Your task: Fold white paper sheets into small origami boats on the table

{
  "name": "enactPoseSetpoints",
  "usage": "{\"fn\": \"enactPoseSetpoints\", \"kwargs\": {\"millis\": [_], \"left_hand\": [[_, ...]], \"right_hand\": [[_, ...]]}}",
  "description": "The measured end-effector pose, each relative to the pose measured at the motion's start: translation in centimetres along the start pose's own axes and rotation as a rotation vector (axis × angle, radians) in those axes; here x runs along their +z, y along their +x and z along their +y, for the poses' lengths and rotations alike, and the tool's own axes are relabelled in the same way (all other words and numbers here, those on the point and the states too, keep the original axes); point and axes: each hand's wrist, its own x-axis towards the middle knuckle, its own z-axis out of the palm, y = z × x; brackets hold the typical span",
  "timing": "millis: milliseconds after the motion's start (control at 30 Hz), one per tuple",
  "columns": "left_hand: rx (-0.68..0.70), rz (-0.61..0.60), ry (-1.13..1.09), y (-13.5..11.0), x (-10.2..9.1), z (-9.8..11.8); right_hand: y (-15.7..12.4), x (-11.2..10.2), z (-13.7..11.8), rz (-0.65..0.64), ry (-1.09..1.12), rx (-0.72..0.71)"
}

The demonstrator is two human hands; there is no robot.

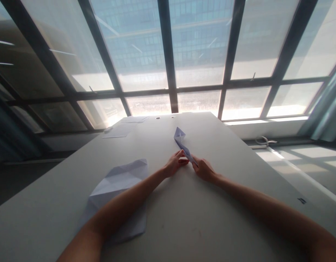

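Slightly beyond the middle of the table, a narrow piece of folded white paper [187, 152] slants between my two hands. My right hand [204, 169] is closed on its near end, thumb and fingers pinching it. My left hand [175, 163] has its fingertips on the paper's left side, the index finger and thumb around its edge. Just past the strip, a pointed folded paper shape [179, 134] rests on the table; whether the two are joined I cannot tell. Under my left forearm lies a large creased paper sheet [121, 178], partly hidden.
The long white table [168, 218] runs toward a wall of windows [197, 43]. Flat paper sheets [118, 130] lie at its far left. Two small round holes sit near the far edge. A coiled white cable [263, 141] is off to the right, and curtains [326, 112] hang at both sides.
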Motion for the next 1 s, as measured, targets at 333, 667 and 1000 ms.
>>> {"fn": "enactPoseSetpoints", "kwargs": {"millis": [333, 667, 1000], "left_hand": [[0.020, -0.083, 0.149, -0.3, 0.2, 0.4], [-0.026, -0.308, 0.273, -1.1, 0.4, 1.4], [-0.072, -0.217, 0.169, -0.1, -0.5, 0.1]], "right_hand": [[0.4, -0.6, -0.5, -0.112, 0.175, 0.035], [1.8, 0.1, 1.7, 0.091, 0.337, 0.230], [1.5, -0.2, 1.4, 0.035, 0.414, 0.244]]}}
